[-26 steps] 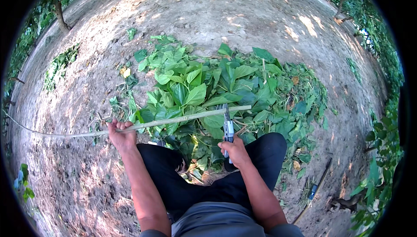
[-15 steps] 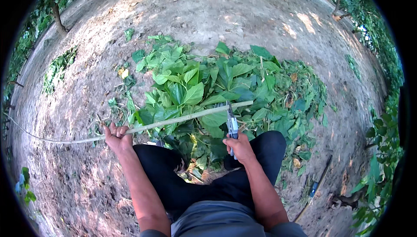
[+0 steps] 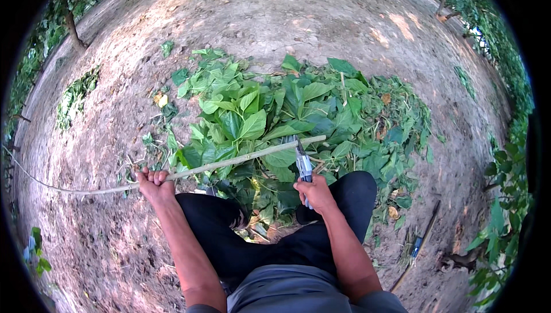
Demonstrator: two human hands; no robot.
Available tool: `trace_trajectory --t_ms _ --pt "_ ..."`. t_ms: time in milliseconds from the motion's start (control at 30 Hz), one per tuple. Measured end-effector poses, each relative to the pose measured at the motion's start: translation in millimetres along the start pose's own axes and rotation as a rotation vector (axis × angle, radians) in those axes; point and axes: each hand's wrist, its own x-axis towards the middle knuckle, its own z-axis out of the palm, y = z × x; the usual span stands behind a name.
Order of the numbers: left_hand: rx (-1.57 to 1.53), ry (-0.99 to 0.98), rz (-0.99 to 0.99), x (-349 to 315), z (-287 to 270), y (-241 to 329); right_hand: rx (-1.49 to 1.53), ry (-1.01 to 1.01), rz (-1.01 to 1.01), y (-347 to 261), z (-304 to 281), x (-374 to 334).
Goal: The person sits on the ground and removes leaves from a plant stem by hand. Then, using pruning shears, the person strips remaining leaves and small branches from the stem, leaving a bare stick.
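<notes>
One pale, bare branch (image 3: 229, 162), head view, spanning from beyond the left hand to just past the right hand's shears; thin end trailing off to the left. Two bare hands: left hand (image 3: 156, 185) closed around the branch; right hand (image 3: 317, 193) wrapped about the handles of one pair of pruning shears (image 3: 305, 167), blades at the branch near its thick end; whether they bite, cannot tell. Step in hand, as judged: trimming that end; next move seems to call for a steady left hold and a right-hand squeeze. One broad pile of green leaves (image 3: 252, 124), ahead of and between both hands, leaves too many to count. One smaller leaf heap (image 3: 77, 96), farther out, left of the left hand. One slender rod (image 3: 428, 227), on the ground right of the right hand.
</notes>
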Motion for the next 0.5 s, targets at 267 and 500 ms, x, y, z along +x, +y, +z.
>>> trace_trajectory --t_ms 267,500 --pt "-0.010 -0.041 0.002 -3 6 -3 0.091 0.082 0.022 14 5 -3" --pt "-0.080 0.006 0.001 -6 4 3 0.304 -0.065 0.189 9 2 -9"
